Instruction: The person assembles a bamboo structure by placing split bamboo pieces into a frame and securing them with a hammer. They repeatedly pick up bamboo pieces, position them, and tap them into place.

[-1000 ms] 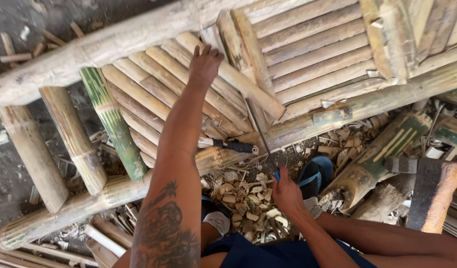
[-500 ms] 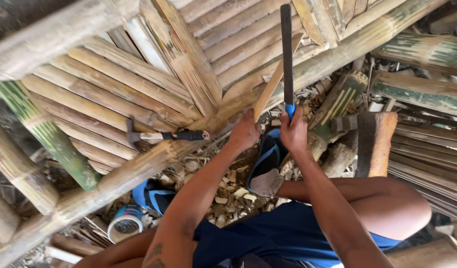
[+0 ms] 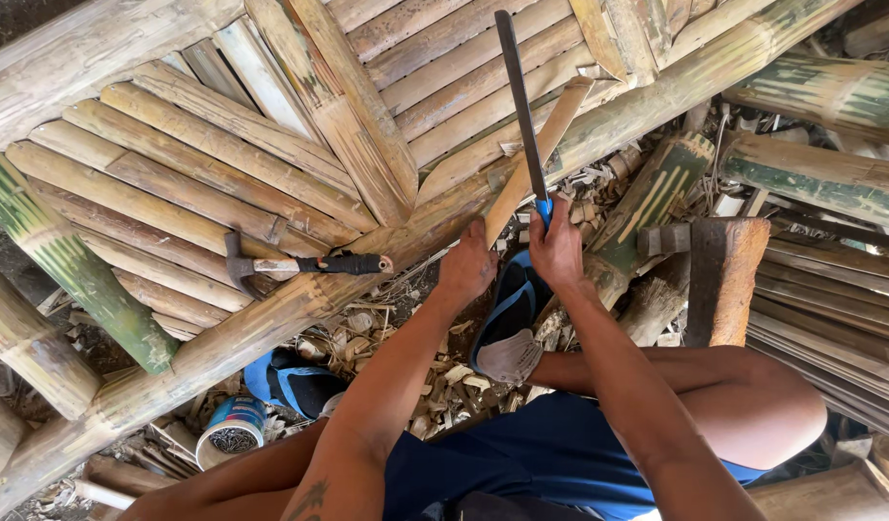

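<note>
Now, right hand (image 3: 557, 247): our fingers wrapped tight around the machete (image 3: 519, 106) handle, blade upright.
Left hand (image 3: 466, 268): fingers closed on the bamboo slat (image 3: 539, 159), just left of the machete.
Hammer (image 3: 300, 264): left of the slat, on the bamboo frame (image 3: 271, 318).
Risk: we judge a glancing blade could reach the left fingers.

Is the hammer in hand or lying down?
Lying down. The hammer rests on the bamboo slats, untouched. The left hand holds a bamboo strip; the right hand grips a long blade.
</note>
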